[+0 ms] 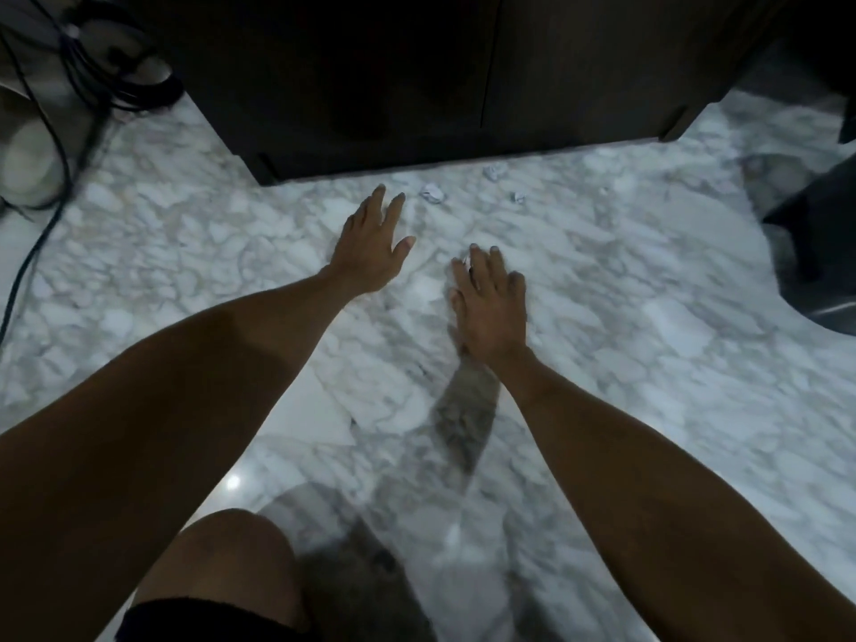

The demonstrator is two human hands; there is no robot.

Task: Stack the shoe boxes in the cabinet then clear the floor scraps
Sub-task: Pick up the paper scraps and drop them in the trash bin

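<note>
Both my arms reach forward over a white marble floor [602, 317]. My left hand [373, 245] is open, fingers straight, held just short of a dark cabinet [417, 85] whose doors are closed. My right hand [488, 301] is also open, palm down, low over the floor; something small and white shows by its fingertips, too blurred to identify. Three small crumpled paper scraps lie near the cabinet's base: one scrap [431, 193] just right of my left fingertips, another scrap [494, 171] further right, and a tiny scrap [519, 197]. No shoe boxes are visible.
A flat white sheet of paper [319, 410] lies on the floor under my left forearm. Black cables [60, 145] and a pale round object [28, 164] sit at the far left. A dark object [815, 243] stands at the right edge. My knee [222, 563] is at the bottom.
</note>
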